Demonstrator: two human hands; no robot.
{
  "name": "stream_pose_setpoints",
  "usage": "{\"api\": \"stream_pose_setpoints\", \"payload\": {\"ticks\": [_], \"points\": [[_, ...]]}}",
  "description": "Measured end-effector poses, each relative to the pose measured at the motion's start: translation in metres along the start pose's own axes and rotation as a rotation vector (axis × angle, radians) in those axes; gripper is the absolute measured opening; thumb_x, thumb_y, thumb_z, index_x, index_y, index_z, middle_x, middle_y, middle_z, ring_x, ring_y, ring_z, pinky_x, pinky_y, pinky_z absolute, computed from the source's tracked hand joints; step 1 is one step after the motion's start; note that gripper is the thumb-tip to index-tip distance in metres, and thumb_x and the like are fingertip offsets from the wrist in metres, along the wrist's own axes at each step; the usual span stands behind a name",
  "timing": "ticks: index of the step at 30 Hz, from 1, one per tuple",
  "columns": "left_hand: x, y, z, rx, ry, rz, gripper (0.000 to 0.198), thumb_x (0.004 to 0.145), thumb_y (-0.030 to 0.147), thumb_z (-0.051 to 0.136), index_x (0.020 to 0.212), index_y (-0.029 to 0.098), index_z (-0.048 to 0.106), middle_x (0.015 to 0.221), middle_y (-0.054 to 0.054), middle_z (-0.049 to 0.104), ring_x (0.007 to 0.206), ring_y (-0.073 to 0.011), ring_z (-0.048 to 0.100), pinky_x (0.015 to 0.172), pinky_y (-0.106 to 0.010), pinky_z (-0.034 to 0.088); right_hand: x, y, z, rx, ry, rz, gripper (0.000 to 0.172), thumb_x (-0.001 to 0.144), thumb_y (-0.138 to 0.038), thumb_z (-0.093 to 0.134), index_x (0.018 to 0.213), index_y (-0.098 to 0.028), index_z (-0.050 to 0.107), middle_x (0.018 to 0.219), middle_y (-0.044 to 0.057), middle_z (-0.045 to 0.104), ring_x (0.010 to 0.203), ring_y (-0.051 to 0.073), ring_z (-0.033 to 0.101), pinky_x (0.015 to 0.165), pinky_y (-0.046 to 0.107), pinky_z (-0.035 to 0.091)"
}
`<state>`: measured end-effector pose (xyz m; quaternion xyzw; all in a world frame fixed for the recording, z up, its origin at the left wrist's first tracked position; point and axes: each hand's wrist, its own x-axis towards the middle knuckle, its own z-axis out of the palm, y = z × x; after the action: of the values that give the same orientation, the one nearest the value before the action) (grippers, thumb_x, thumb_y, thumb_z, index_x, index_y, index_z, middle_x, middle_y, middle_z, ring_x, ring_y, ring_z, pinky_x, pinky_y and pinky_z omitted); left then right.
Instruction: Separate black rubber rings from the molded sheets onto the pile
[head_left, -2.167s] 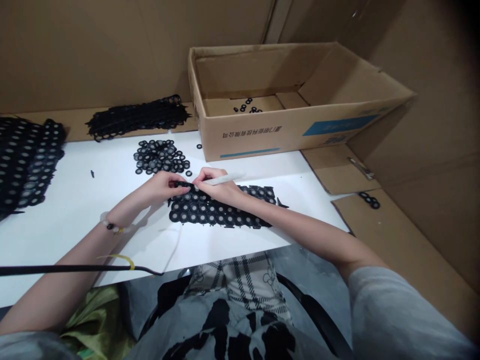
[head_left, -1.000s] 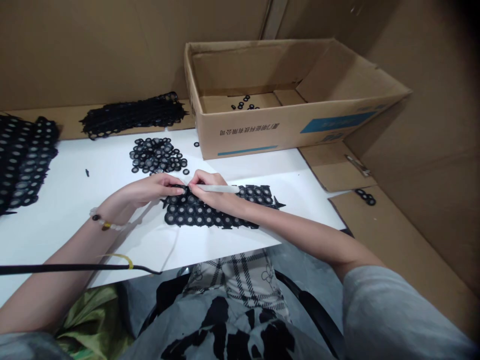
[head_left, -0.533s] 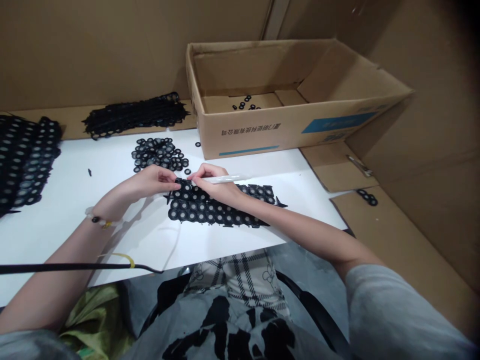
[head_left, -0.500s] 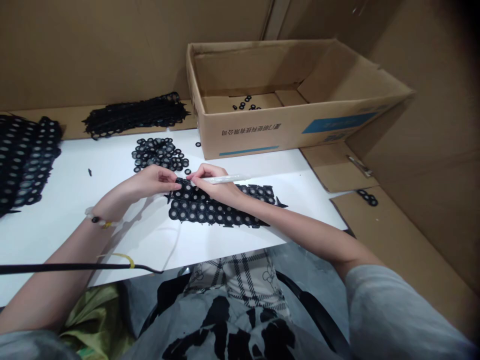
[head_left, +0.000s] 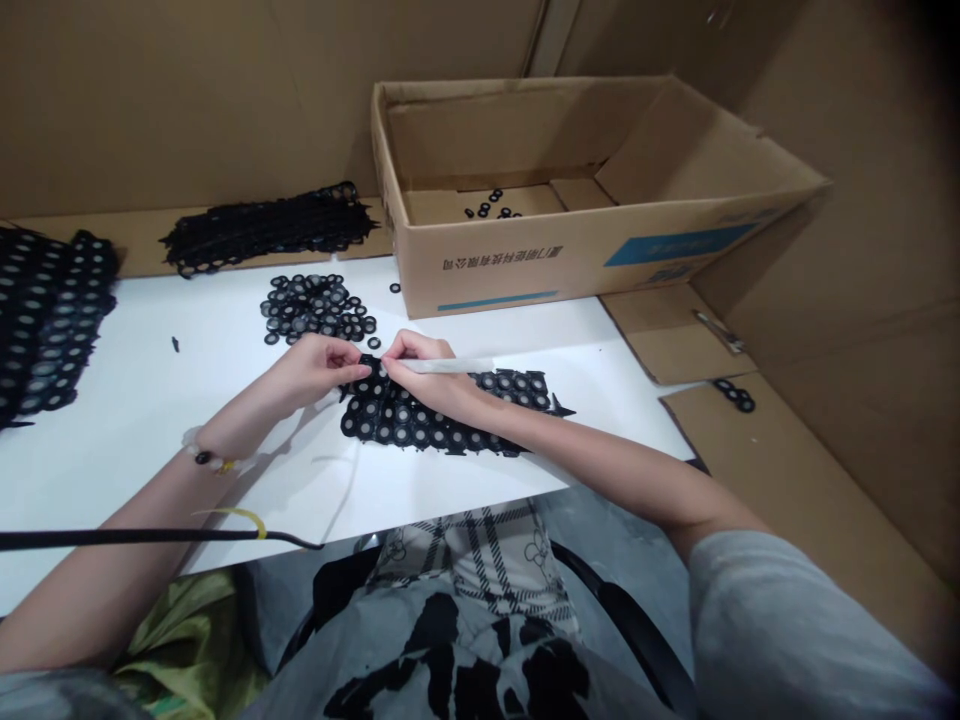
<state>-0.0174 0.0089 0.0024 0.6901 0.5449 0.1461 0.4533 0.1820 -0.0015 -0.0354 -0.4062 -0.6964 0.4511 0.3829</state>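
Note:
A black sheet of joined rings with pale centres (head_left: pixel 420 430) lies on the white tabletop. My left hand (head_left: pixel 322 365) pinches the sheet's far left corner between thumb and fingers, lifting it slightly. My right hand (head_left: pixel 427 375) is closed round a slim whitish pen-like tool (head_left: pixel 457 366), its tip end near the same corner and hidden by my fingers. Just beyond my hands is a heap of loose black rings (head_left: pixel 311 305), with a single ring (head_left: pixel 374 343) close to my fingertips.
An open cardboard box (head_left: pixel 480 265) with a few rings inside stands behind. Stacked ring sheets (head_left: pixel 52 320) lie at the left, and a dark bundle of strips (head_left: pixel 262 230) at the back. Joined rings (head_left: pixel 733 395) rest on cardboard at the right. A dark cable (head_left: pixel 150 537) crosses the front left.
My left hand has shifted slightly right along the sheet's far edge, and the corner has been raised and bent a little. The pen-like tool has tilted slightly in my right hand.

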Motion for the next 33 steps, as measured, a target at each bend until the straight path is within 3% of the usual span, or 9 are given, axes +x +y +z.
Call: {"api": "stream_pose_setpoints", "payload": {"ticks": [8, 19, 26, 33], "points": [[0.001, -0.001, 0.001, -0.097, -0.050, -0.038, 0.033, 0.072, 0.048, 0.067, 0.068, 0.016, 0.060, 0.058, 0.004, 0.043, 0.053, -0.0081, 0.031, 0.050, -0.024, 0.022, -0.002, -0.003, 0.002, -0.036, 0.026, -0.018, 0.015, 0.085, -0.029, 0.053, 0.074, -0.020, 0.053, 0.069, -0.003, 0.057, 0.065, 0.012, 0.049, 0.065, 0.026, 0.037], [0.007, -0.009, -0.003, -0.101, -0.126, -0.048, 0.030, 0.073, 0.045, 0.068, 0.072, 0.016, 0.062, 0.061, 0.004, 0.046, 0.057, -0.0090, 0.036, 0.052, -0.023, 0.026, -0.003, 0.000, 0.005, -0.075, 0.010, -0.027, 0.013, 0.087, -0.028, 0.049, 0.075, -0.021, 0.050, 0.069, -0.003, 0.056, 0.063, 0.012, 0.049, 0.064, 0.026, 0.036], [0.009, -0.004, 0.001, -0.143, -0.040, -0.105, 0.030, 0.069, 0.043, 0.071, 0.076, 0.016, 0.062, 0.064, 0.002, 0.052, 0.061, -0.0106, 0.045, 0.054, -0.022, 0.033, -0.002, 0.001, 0.002, -0.039, 0.019, -0.049, 0.016, 0.086, -0.032, 0.051, 0.075, -0.020, 0.053, 0.072, -0.003, 0.059, 0.064, 0.011, 0.050, 0.065, 0.025, 0.037], [0.007, -0.005, 0.003, -0.074, -0.016, -0.081, 0.034, 0.070, 0.049, 0.068, 0.068, 0.017, 0.058, 0.058, 0.005, 0.044, 0.053, -0.0096, 0.035, 0.050, -0.023, 0.025, -0.001, 0.004, 0.003, -0.059, 0.018, -0.067, 0.012, 0.084, -0.026, 0.053, 0.074, -0.020, 0.053, 0.070, -0.004, 0.059, 0.064, 0.011, 0.051, 0.064, 0.024, 0.037]]}}
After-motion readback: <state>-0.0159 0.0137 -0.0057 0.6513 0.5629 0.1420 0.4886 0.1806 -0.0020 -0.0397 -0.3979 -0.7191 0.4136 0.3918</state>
